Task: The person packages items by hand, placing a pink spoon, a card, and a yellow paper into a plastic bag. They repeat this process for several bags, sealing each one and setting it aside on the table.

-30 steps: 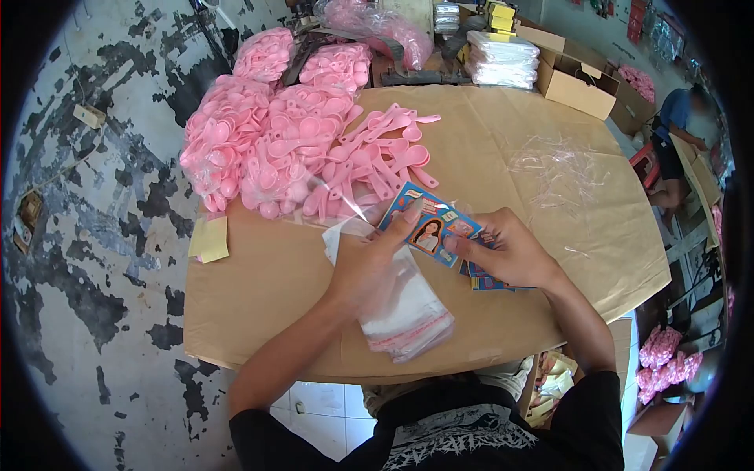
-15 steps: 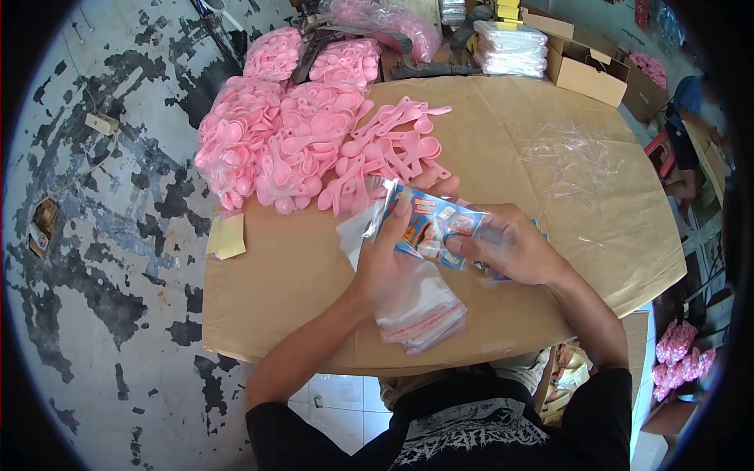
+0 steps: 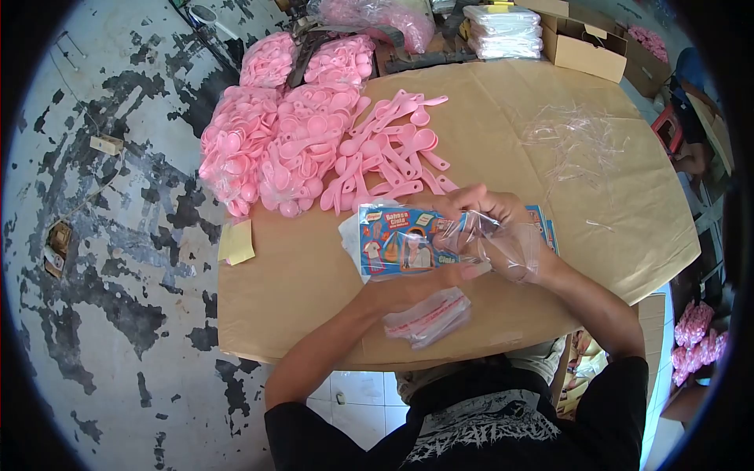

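Mid-frame, our left hand (image 3: 416,286) clasps the printed card (image 3: 389,235); our right hand (image 3: 505,239), grip unclear, could snag and tear the clear bag (image 3: 528,263)!

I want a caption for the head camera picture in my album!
Hands at work with a blue picture card and clear plastic, near many pink spoons.

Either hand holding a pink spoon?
No: left hand and right hand are on the blue card and clear bag; the pink spoons lie beyond on the table.
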Action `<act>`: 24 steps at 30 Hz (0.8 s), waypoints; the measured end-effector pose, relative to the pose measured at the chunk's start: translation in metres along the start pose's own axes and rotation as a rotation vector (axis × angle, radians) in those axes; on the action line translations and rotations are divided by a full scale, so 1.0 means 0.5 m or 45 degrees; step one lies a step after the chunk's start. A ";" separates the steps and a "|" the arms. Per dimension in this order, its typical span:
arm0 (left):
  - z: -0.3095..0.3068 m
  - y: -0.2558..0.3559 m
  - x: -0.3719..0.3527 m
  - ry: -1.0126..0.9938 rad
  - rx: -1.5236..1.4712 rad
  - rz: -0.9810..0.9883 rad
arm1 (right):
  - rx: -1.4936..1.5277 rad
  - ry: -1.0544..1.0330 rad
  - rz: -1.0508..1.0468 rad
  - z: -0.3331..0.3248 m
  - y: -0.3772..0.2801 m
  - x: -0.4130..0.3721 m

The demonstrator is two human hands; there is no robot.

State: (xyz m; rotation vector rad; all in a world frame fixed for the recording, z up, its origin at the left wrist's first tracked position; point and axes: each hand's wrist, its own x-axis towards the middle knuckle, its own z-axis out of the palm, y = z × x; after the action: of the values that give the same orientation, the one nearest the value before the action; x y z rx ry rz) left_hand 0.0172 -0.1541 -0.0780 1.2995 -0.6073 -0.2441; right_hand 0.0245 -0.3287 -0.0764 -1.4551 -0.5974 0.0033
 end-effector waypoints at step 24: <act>-0.198 -0.025 0.031 0.444 -0.114 0.220 | -1.150 -0.607 0.492 -0.134 0.023 0.172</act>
State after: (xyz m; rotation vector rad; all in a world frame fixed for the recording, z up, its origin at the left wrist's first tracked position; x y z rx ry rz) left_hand 0.0862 -0.0837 -0.0993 1.1607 -0.4025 0.0964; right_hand 0.1275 -0.3583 -0.0547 -2.4688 -0.7318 0.4443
